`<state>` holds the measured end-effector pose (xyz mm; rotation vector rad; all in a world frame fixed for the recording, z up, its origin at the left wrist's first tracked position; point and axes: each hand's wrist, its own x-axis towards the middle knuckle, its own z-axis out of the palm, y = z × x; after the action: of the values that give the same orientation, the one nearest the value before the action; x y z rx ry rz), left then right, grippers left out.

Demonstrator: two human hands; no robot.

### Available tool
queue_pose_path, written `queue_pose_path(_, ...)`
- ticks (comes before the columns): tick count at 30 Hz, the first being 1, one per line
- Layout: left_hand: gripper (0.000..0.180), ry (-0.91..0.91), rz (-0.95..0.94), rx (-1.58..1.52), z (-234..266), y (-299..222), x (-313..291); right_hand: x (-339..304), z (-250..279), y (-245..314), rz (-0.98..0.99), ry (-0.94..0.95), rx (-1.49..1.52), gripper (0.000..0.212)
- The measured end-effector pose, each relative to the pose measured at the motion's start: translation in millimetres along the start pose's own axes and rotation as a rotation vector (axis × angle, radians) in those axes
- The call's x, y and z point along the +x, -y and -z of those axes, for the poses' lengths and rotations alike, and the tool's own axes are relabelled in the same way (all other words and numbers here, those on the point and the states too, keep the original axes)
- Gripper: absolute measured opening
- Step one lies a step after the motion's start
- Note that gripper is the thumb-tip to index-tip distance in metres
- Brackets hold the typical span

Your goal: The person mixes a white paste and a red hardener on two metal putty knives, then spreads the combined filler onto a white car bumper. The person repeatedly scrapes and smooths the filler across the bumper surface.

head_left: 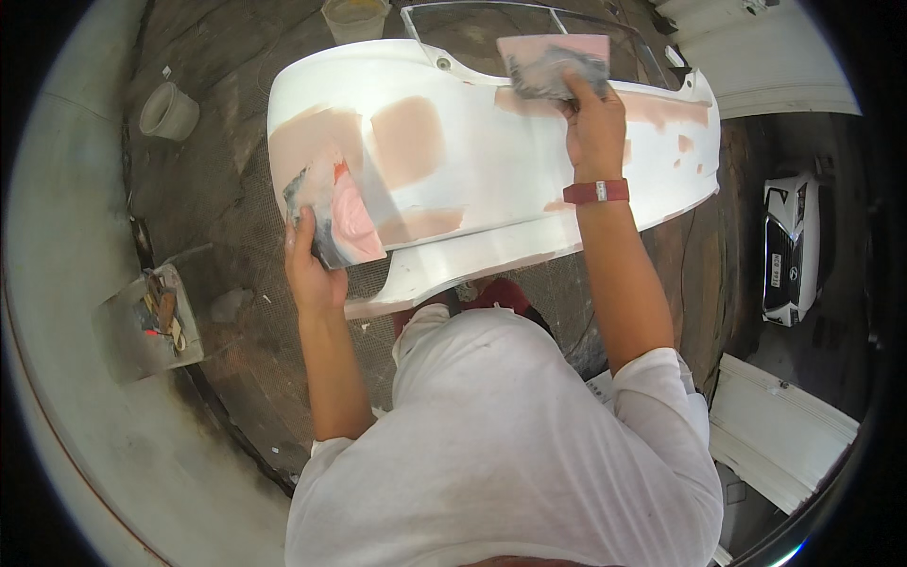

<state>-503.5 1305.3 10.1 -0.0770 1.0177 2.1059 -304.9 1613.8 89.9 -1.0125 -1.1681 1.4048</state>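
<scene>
A large white car bumper point(510, 156) lies across in front of me on a stand, with several beige filler patches point(406, 142) on it. My left hand point(316, 272) is closed on the edge of a flat mixing board point(312, 231), held over the bumper's left end. A mound of pink putty point(351, 219) with a red streak sits on that board. In my right hand point(597, 132) is a wide, flat putty spreader point(557, 59), gripped at its lower edge and smeared pink and dark grey. It is above the bumper's far edge; whether it touches cannot be seen.
At the far left a pale bucket point(170, 111) stands on the floor, and another bucket point(357, 19) is beyond the bumper. A container of tools point(170, 317) is by the left wall. A metal stand frame point(482, 8) juts out behind the bumper. Rightward is a white car point(792, 250).
</scene>
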Motion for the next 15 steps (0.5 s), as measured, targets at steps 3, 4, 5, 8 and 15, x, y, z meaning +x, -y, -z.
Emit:
queue_pose_path(3, 0.053, -0.006, -0.014, 0.015, 8, -1, -4, 4, -12, 22, 0.081, -0.026, 0.134, 0.026)
queue_pose_path(4, 0.051, -0.008, -0.014, 0.021, 9, -1, -4, 3, -17, 32, 0.141, -0.028, 0.170, 0.026)
queue_pose_path(5, 0.053, -0.012, -0.015, 0.017, 9, -1, -4, 1, -21, 43, 0.188, 0.056, 0.129, 0.033)
queue_pose_path(8, 0.056, -0.017, -0.017, 0.003, 7, -1, -4, 18, -26, 54, 0.920, 0.516, -0.741, 0.045)
queue_pose_path(15, 0.057, -0.031, 0.003, -0.019, 2, 1, 0, 25, -32, 21, 1.061, 0.729, -1.603, 0.051)
